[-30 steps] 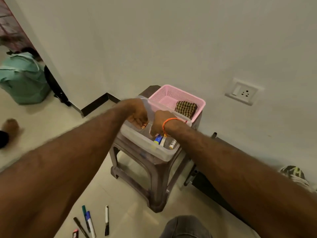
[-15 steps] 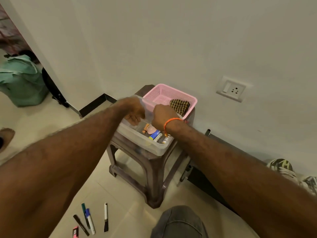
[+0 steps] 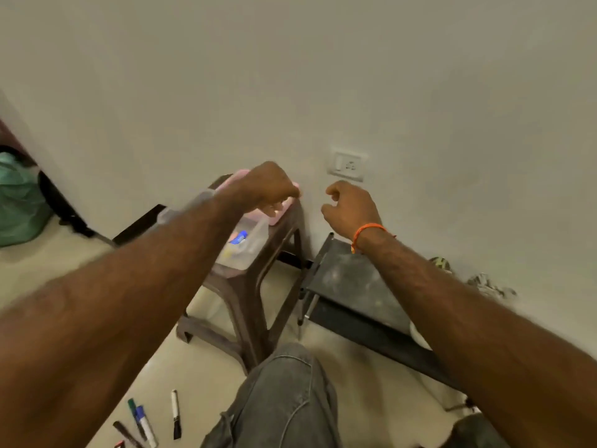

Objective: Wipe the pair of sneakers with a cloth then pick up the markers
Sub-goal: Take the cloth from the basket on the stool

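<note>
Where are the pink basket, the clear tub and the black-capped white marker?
pink basket (image 3: 285,211): head view, right rim corner below the left hand.
clear tub (image 3: 255,244): head view, right side wall.
black-capped white marker (image 3: 174,409): head view, white barrel, on the floor.

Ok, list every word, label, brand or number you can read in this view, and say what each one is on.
None can be read.
Markers on the floor: any print on the barrels is too small and blurred.
Items in the clear tub on the stool: a blue label shows, but its text is blurred.
Wall socket: no legible marking.
Sneakers by the wall: pattern only, no readable brand.
</note>
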